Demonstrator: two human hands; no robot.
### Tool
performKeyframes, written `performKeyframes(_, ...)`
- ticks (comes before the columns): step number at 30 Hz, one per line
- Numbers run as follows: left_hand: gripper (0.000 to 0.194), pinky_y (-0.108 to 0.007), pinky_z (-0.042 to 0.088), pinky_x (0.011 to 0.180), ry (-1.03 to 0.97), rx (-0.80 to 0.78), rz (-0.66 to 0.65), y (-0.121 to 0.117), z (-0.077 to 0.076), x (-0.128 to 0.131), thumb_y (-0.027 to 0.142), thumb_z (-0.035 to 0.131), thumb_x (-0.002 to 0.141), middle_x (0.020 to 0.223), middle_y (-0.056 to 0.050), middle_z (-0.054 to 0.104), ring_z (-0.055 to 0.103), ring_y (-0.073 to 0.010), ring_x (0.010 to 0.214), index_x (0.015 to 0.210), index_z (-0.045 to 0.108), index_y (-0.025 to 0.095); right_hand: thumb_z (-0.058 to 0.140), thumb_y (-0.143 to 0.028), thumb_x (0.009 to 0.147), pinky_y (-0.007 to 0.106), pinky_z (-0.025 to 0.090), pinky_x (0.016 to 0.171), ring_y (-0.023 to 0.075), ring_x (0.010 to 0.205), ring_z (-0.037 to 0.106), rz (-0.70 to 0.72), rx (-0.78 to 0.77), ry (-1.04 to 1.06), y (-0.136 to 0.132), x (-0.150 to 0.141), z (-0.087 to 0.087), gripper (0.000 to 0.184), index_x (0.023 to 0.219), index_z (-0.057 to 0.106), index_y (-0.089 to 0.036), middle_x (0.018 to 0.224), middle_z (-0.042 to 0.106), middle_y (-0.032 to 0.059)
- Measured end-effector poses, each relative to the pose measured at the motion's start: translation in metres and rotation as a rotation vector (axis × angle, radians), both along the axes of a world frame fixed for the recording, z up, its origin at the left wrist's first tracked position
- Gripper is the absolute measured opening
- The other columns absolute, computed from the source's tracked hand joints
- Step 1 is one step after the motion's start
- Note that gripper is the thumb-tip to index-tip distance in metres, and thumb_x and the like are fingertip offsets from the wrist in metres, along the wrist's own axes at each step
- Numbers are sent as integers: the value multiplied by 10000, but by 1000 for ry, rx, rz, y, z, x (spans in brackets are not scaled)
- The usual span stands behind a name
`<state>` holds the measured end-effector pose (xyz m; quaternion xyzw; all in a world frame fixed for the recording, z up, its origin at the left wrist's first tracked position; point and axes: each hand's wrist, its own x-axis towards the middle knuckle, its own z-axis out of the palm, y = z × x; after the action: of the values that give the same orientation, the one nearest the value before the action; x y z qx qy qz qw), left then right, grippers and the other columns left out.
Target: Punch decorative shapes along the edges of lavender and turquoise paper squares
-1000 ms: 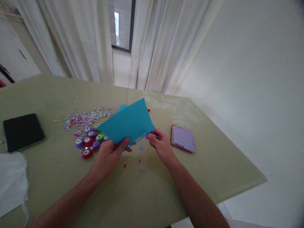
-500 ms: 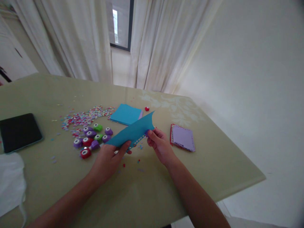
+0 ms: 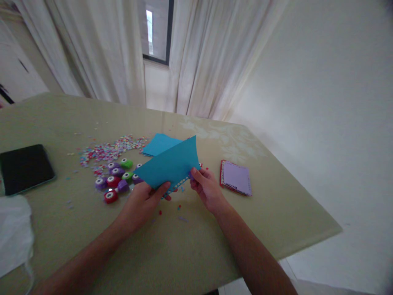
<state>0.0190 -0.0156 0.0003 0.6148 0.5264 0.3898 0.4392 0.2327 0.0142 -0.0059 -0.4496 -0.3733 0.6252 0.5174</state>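
Note:
My left hand [image 3: 147,200] pinches the lower left edge of a blue sheet of paper [image 3: 170,162], thumb on top. A row of small punched holes runs along the sheet's near edge. My right hand [image 3: 205,186] is closed round a small purple craft punch [image 3: 192,175] set at the sheet's lower right corner; fingers cover most of the punch. Left of the sheet lies a cluster of punches, among them a red punch [image 3: 111,196], a green punch [image 3: 126,163] and a purple punch [image 3: 101,183]. Behind the sheet rests a stack of blue paper [image 3: 159,143], partly covered.
Punched paper bits [image 3: 107,153] lie heaped at the back left, with a few scattered near my hands. A stack of purple and red cards [image 3: 236,178] is on the right. Far left are a dark tablet [image 3: 26,169] and a white face mask [image 3: 14,233]. Curtains hang behind the table.
The blue sheet has tilted up, showing more of its face and hiding the red punch behind it. Both hands keep nearly the same places and grips.

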Motion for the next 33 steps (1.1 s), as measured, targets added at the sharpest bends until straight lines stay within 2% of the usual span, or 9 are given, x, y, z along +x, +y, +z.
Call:
performKeyframes(5, 399, -362, 599, 670, -10, -23, -10, 1, -5, 0, 571, 623, 957, 893, -95, 861, 800, -291, 787, 920, 795, 212, 992, -713, 592, 274, 263, 559, 106, 577, 419, 3, 15, -24, -1, -1, -1, 630, 705, 646, -200, 618, 526, -41)
performKeyframes(15, 377, -352, 599, 637, -27, -32, -8, -2, 4, 4, 545, 618, 945, 873, -91, 851, 796, -284, 750, 917, 785, 208, 961, -706, 647, 289, 211, 548, 107, 564, 351, 18, 59, -70, 0, 0, -6, 610, 695, 600, -217, 604, 471, -56)
performKeyframes(20, 382, -345, 585, 602, -15, -35, 13, -2, 1, 5, 549, 618, 922, 828, -89, 848, 791, -289, 726, 869, 787, 211, 937, -738, 670, 290, 185, 531, 95, 532, 309, 11, 82, -81, 0, 0, -8, 643, 637, 564, -215, 561, 454, -57)
performKeyframes(23, 429, -338, 567, 580, 0, -43, 8, -1, -2, 3, 575, 608, 932, 849, -96, 857, 784, -289, 717, 893, 812, 200, 930, -757, 671, 277, 213, 521, 94, 532, 341, 18, 90, -53, 1, 1, -7, 653, 634, 575, -210, 571, 472, -49)
performKeyframes(25, 462, -339, 568, 584, 12, -40, 28, 0, -1, 2, 602, 602, 931, 866, -104, 862, 786, -292, 723, 864, 819, 200, 942, -744, 664, 263, 253, 523, 97, 549, 379, -15, 102, -16, 4, 3, -6, 627, 684, 615, -209, 611, 501, -46)
performKeyframes(28, 458, -358, 613, 675, -5, -20, 80, 1, 7, 1, 602, 609, 907, 864, -110, 865, 805, -297, 764, 723, 785, 221, 917, -741, 702, 250, 264, 516, 99, 559, 396, -151, 123, 2, 9, 9, -5, 584, 810, 673, -221, 688, 573, -37)
performKeyframes(30, 426, -368, 635, 722, -40, -4, 129, 1, 13, 1, 573, 622, 884, 850, -103, 863, 810, -291, 759, 671, 759, 231, 849, -765, 770, 257, 230, 501, 99, 540, 371, -216, 146, -79, 13, 14, -6, 570, 836, 689, -222, 706, 603, -28)
performKeyframes(33, 391, -362, 642, 701, -81, 17, 194, -1, 16, 2, 546, 637, 879, 790, -83, 847, 794, -271, 689, 699, 771, 225, 746, -749, 887, 273, 266, 518, 113, 546, 405, -112, 239, -362, 13, 16, -8, 550, 787, 717, -210, 693, 615, -11)
